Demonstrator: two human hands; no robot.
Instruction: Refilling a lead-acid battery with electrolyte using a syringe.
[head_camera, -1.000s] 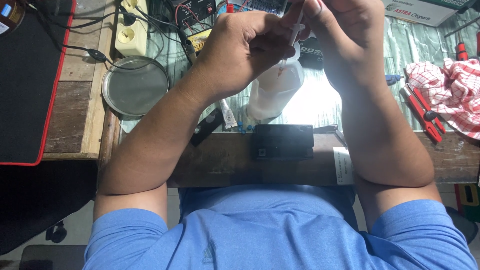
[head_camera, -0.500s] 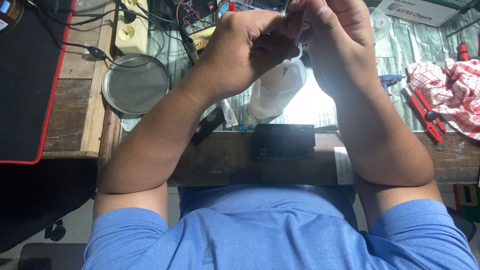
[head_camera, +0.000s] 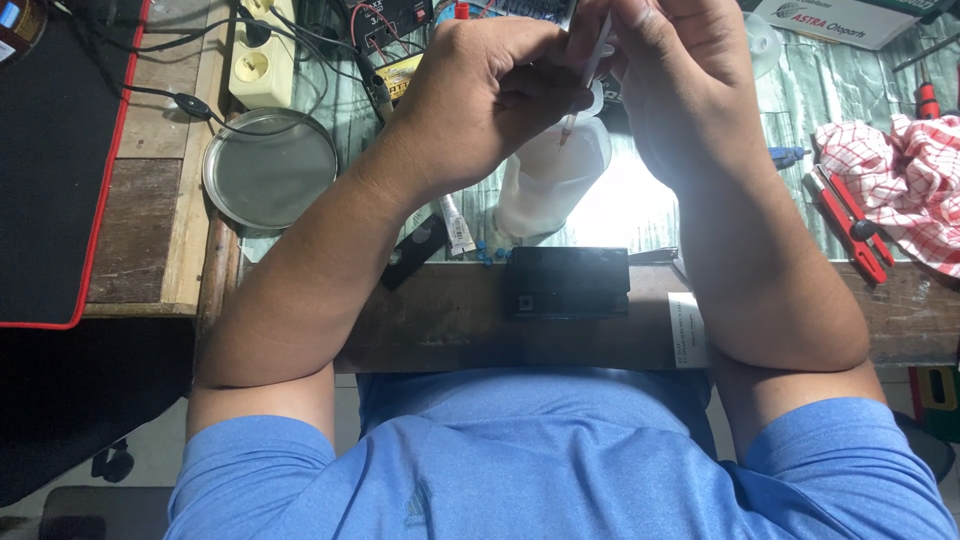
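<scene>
Leftmost, black mat with red edge (head_camera: 50, 170) on wooden bench; round metal dish (head_camera: 270, 170) just right of it, cream power strip (head_camera: 262, 65) farther back. Left hand (head_camera: 480, 95) curled shut, fingers pressed to thin syringe-like tube (head_camera: 588, 75) at far centre. Tube tilted, tip over translucent plastic container (head_camera: 550, 180). Right hand (head_camera: 690, 85) closed round tube's upper part, touching left hand. Black box (head_camera: 567, 283) near bench edge. Red-handled cutters (head_camera: 848, 222) and red-checked cloth (head_camera: 900, 180) far right.
</scene>
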